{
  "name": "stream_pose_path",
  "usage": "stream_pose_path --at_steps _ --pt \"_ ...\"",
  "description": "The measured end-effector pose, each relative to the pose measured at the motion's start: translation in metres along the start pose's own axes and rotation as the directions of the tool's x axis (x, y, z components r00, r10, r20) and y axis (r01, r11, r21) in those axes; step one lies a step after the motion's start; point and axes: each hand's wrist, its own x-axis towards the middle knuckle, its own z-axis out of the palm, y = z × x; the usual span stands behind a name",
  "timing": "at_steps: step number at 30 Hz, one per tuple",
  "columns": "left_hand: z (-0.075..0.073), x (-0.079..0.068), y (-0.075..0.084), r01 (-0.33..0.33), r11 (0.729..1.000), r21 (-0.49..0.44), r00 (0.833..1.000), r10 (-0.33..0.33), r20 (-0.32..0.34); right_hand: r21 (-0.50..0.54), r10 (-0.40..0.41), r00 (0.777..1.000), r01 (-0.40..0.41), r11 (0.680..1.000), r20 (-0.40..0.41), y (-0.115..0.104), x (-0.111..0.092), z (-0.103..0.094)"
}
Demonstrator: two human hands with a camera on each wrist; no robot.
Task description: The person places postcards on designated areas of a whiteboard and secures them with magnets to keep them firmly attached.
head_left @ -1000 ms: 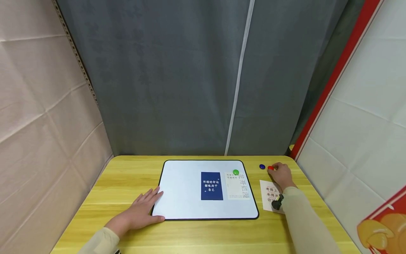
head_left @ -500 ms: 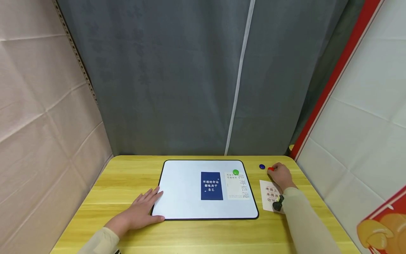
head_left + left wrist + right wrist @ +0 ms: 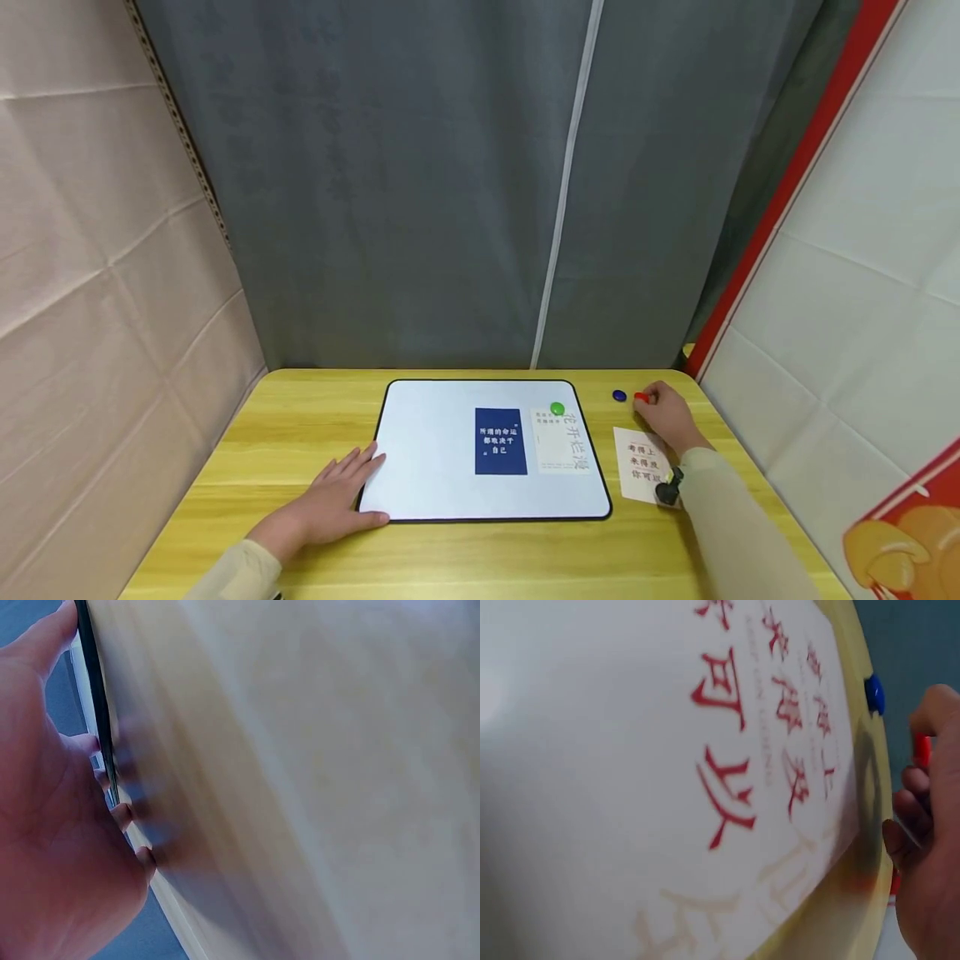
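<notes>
My right hand [image 3: 670, 417] pinches a red round magnet [image 3: 641, 397] near the table's back right. In the right wrist view the red magnet [image 3: 922, 750] shows between thumb and fingers, the other fingers curled in. A blue magnet [image 3: 619, 396] lies just left of it. Below the wrist, a white card [image 3: 637, 462] with red lettering lies on the table, partly covered by the wrist camera. My left hand [image 3: 337, 497] rests with spread fingers over the left edge of a black-rimmed whiteboard [image 3: 423, 450]. On the board are a navy card [image 3: 501, 458] and a pale card [image 3: 551, 446] under a green magnet [image 3: 557, 408].
The wooden table [image 3: 480, 558] ends at a grey curtain [image 3: 412, 208] behind. A pale cloth wall [image 3: 112, 292] stands at left, a white wall [image 3: 862, 317] with red trim close by the right hand.
My right wrist and forearm have shifted slightly right and toward me, showing more of the white card. The fingers stay at the red magnet; the left hand keeps its place.
</notes>
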Motion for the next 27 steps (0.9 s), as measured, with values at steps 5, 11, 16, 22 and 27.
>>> stream_pose_path --at_steps 5,11,16,22,27 --pt "-0.002 0.001 0.001 0.010 1.000 -0.003 1.000 -0.010 0.011 0.129 -0.035 0.999 0.034 0.991 0.007 -0.019 -0.005 -0.001" --pt "-0.002 0.001 0.002 0.006 1.000 -0.001 1.000 -0.006 0.007 0.146 -0.091 0.995 0.085 0.986 0.033 -0.045 -0.009 0.004" --pt "-0.001 -0.001 0.002 0.002 1.000 -0.008 1.000 -0.002 0.008 0.128 -0.148 0.987 0.140 0.982 0.055 -0.061 -0.013 0.012" --pt "0.000 0.000 0.000 0.009 1.000 0.001 1.000 -0.009 0.006 0.133 -0.224 0.971 0.212 0.968 0.084 -0.081 -0.016 0.026" --pt "0.001 0.001 -0.001 0.013 1.000 0.005 1.000 -0.013 0.007 0.142 -0.245 0.963 0.229 0.963 0.114 -0.101 -0.023 0.039"
